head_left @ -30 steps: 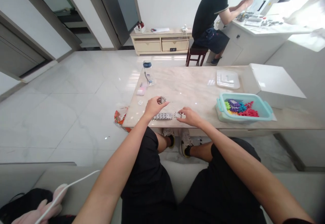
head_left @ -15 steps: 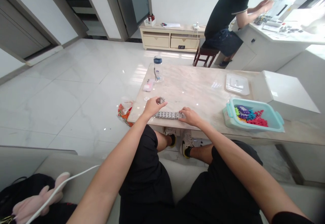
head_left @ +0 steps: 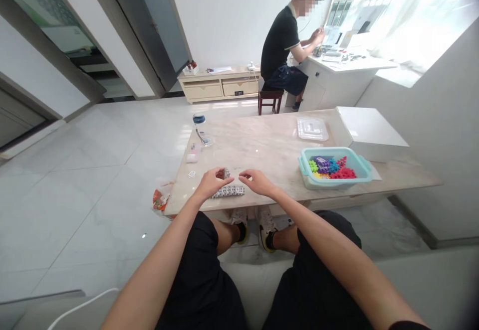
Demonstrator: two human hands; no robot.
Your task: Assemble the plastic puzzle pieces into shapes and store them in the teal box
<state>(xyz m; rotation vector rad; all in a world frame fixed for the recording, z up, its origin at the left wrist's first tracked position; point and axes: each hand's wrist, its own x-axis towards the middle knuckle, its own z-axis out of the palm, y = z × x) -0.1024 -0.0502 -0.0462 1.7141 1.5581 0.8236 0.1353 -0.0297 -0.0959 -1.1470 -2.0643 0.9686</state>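
My left hand (head_left: 211, 183) is closed around a small cluster of grey interlocking plastic building pieces (head_left: 226, 173), held just above the table. Below it, on the table (head_left: 269, 165), lies a row of joined grey building pieces (head_left: 235, 191), partly hidden behind the left hand. My right hand (head_left: 258, 183) hovers to the right of the cluster, above the row's right end. Its thumb and fingers are slightly apart, and nothing shows between them. One loose white piece (head_left: 191, 174) lies flat on the table to the left.
A turquoise tub (head_left: 305, 175) of coloured building pieces stands at the right, before a white box (head_left: 374, 125). Behind it lies a clear lid (head_left: 312, 128). A blue-capped bottle (head_left: 200, 130) and a pink packet (head_left: 192, 154) are at the left. Another person (head_left: 280, 46) sits at a far desk.
My right hand has left the right end of the row and moved up towards the cluster in my left hand. The head view has tilted up and turned right.
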